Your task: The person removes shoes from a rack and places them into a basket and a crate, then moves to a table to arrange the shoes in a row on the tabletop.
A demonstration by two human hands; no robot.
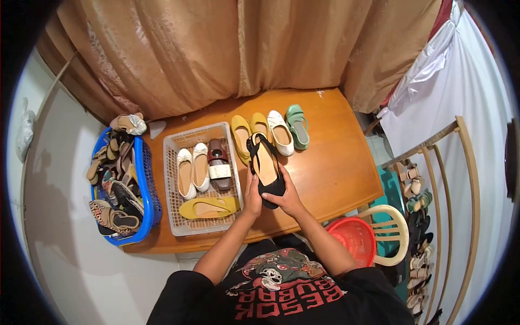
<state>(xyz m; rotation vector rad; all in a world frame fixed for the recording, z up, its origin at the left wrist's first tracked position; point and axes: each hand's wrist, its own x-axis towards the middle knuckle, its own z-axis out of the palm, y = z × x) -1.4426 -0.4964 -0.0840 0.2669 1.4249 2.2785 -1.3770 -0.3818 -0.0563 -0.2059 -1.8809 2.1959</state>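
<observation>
Between my two hands is a black sandal (265,162) with a tan insole, its closed black toe pointing toward me and its straps away. My left hand (252,194) grips its left side, and my right hand (288,197) is wrapped round its right side near the toe. Just beyond it on the table stand a pair of yellow flats (241,138), a white flat (280,134) and a green sandal (297,127). Left of my hands, a clear plastic basket (169,179) holds white flats (186,174), a brown slide (219,162) and a yellow flat (208,207).
A blue basket (147,200) heaped with shoes stands at the table's left end. The wooden table (341,162) reaches back to a brown curtain (206,49). To my right are a red basin (352,238), a cream chair (400,233) and a wooden rack (470,179) beside rows of shoes.
</observation>
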